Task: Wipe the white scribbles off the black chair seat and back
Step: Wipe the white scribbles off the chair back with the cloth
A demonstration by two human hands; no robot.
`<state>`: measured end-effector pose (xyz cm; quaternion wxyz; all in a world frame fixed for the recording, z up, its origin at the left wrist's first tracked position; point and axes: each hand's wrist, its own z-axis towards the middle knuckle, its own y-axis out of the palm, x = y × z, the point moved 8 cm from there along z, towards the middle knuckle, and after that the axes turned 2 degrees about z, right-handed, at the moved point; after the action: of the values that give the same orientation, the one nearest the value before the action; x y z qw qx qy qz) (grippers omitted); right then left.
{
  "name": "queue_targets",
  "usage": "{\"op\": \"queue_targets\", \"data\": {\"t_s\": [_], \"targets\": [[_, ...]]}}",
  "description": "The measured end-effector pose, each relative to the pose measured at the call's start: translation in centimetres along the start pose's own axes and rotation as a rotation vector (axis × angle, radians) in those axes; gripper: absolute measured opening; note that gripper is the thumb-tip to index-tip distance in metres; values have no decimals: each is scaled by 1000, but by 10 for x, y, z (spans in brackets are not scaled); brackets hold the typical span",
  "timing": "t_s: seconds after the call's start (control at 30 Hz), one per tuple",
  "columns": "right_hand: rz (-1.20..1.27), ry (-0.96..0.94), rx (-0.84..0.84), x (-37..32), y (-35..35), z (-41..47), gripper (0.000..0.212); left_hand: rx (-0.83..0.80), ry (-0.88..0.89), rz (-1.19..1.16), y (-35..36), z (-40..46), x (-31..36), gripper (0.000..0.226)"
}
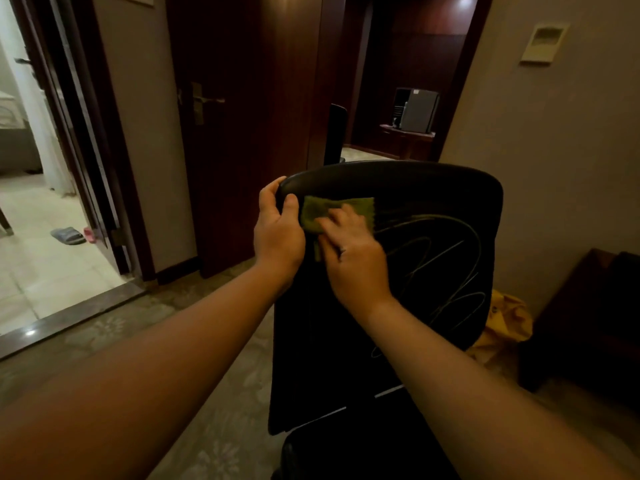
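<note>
A black chair back [433, 188] stands upright in front of me, with the black seat [346, 452] below it, mostly hidden by my arms. White scribbles [443, 258] loop across the middle and right of the back. My left hand [278, 233] grips the back's upper left corner. My right hand [353, 254] presses a green cloth [322, 209] flat against the upper left part of the back, just beside my left hand. The fingers cover much of the cloth.
A dark wooden door [225, 133] stands behind the chair. On the left an open doorway leads to a tiled room with slippers [69, 235]. A yellow bag [505, 323] lies right of the chair, next to dark furniture [588, 323]. Patterned carpet covers the floor.
</note>
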<state>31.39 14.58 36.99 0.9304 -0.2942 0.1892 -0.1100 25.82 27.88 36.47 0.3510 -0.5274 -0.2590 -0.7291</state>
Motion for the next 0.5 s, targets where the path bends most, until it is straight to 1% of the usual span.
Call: {"op": "queue_targets", "data": {"t_s": [0.07,0.13,0.2,0.27,0.33,0.4,0.43,0.5], "targets": [[-3,-132,11,-12,7,-8,28,-3,5,-3,5,3,2,32],[-26,-170,1,-3,6,-6,31,-11,14,13,8,6,4,33],[-51,-160,-13,18,0,-1,34,-20,16,20,12,10,4,34],[-64,-79,-21,53,-12,5,36,-35,4,2,16,13,2,33],[-49,67,1,95,-33,7,37,-33,0,25,22,17,0,35],[-48,170,30,126,-53,6,37,15,37,94,25,19,1,39],[-59,187,32,135,-59,6,37,56,91,158,26,18,6,41],[-66,198,16,138,-63,6,36,117,288,387,33,17,25,48]]}}
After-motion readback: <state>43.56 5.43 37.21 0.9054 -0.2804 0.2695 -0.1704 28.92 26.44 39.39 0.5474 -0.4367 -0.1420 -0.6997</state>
